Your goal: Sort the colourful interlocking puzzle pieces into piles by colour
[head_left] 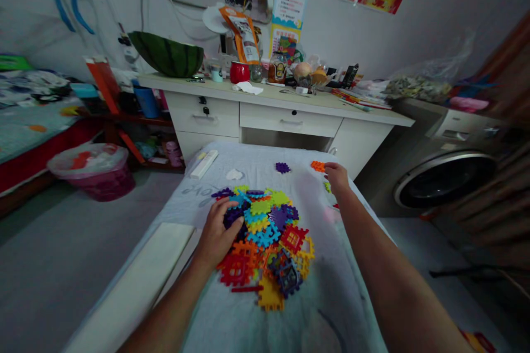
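Note:
A pile of colourful plastic interlocking tiles (pixel 269 242) lies in the middle of a table covered with a white cloth (pixel 256 165). My left hand (pixel 217 231) rests on the pile's left side, fingers curled over a dark purple tile. My right hand (pixel 336 176) reaches to the far right of the table, fingers bent down beside a lone orange tile (pixel 318 166); what it holds, if anything, is hidden. A single purple tile (pixel 282 167) lies apart near the far edge.
A white desk (pixel 265 113) with drawers stands beyond the table, bearing half a watermelon (pixel 168 55), a red mug (pixel 239 72) and clutter. A washing machine (pixel 443 171) is at right, a pink bin (pixel 93 170) and a bed at left.

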Available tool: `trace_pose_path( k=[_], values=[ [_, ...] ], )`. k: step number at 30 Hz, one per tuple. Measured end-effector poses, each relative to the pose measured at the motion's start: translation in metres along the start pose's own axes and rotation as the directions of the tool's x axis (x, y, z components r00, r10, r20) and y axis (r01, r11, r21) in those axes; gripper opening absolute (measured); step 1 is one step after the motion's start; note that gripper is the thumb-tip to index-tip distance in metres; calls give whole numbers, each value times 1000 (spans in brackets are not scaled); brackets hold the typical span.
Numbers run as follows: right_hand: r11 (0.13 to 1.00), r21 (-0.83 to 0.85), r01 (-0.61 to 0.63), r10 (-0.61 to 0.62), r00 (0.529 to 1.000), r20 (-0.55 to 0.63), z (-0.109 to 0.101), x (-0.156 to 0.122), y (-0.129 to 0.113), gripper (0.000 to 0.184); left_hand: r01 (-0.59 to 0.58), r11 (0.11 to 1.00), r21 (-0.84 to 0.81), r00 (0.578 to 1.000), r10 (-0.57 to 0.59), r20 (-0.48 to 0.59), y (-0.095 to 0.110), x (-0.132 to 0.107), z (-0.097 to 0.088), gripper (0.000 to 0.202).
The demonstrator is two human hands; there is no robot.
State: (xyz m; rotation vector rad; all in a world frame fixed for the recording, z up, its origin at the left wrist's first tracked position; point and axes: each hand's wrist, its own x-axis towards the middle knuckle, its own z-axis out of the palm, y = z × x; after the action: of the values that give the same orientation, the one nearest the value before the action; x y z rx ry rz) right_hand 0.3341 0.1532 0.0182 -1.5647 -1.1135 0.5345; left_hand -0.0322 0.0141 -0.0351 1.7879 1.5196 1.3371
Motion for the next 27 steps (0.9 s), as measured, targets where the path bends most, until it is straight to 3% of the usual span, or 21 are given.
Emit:
trace_pose_path(
  k=[3, 6, 9, 14, 18, 23, 27],
  values=[
    [1000, -20, 8, -3, 973, 230, 11, -37, -12, 19, -23, 1000, 21, 999, 24, -24, 4, -2, -2, 32],
    [963, -168, 212, -106, 866, 489, 24, -75, -21, 19, -77, 996, 48, 996, 79, -37, 13, -5, -6, 32],
    [887, -297, 355, -126, 803, 583, 39, -100, -24, 26, -134, 988, 78, 989, 138, -50, 24, -9, -11, 31],
    [846, -351, 401, -109, 774, 623, 56, -110, -16, 42, -191, 972, 136, 980, 196, -31, 47, -13, -20, 30],
    [890, -281, 360, -140, 801, 582, 61, -111, -10, 47, -265, 945, 193, 964, 256, 69, 67, -15, -25, 27],
    [938, -200, 283, -161, 867, 471, 54, -108, -7, 32, -307, 916, 260, 946, 264, 188, 83, -16, -33, 24],
    [970, -145, 197, -120, 899, 421, 42, -105, -7, 17, -283, 902, 326, 947, 210, 242, 79, -16, -35, 23]
  ],
)
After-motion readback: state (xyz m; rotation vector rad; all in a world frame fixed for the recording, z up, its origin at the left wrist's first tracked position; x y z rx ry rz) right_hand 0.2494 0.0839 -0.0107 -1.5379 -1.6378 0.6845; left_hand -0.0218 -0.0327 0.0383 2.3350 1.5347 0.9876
